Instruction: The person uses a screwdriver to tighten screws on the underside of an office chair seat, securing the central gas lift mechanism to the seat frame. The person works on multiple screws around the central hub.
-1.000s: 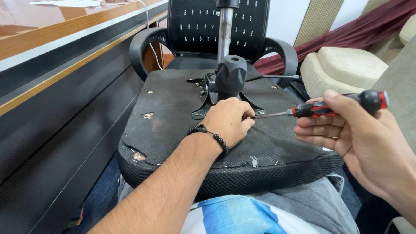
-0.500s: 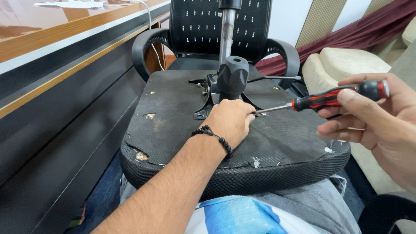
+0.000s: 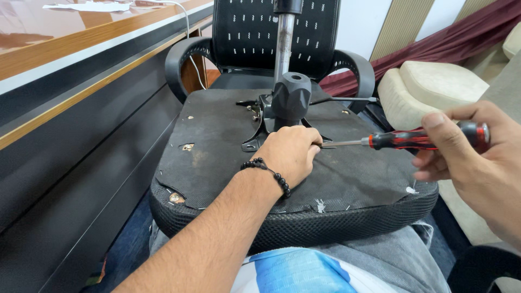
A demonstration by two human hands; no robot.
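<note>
Right hand (image 3: 477,157) wrapped around red-black screwdriver (image 3: 418,139) at 3 o'clock — stiff, light, best held by its thick ribbed handle. Left hand (image 3: 290,154) curled shut at the tip, pressing the upturned chair seat (image 3: 217,146) — bulky, rigid, padded edge.

The red-and-black screwdriver (image 3: 418,139) lies almost level above the upturned office chair seat (image 3: 217,146), its slim metal shaft pointing in toward the seat's middle, tip at the black metal bracket (image 3: 260,138) bolted there. The seat rests underside up, dark board scuffed and torn at spots, mesh edge curling round its near rim. From the bracket a chunky black plastic collar (image 3: 291,97) rises, and a grey metal column (image 3: 283,38) stands straight up out of it.
</note>
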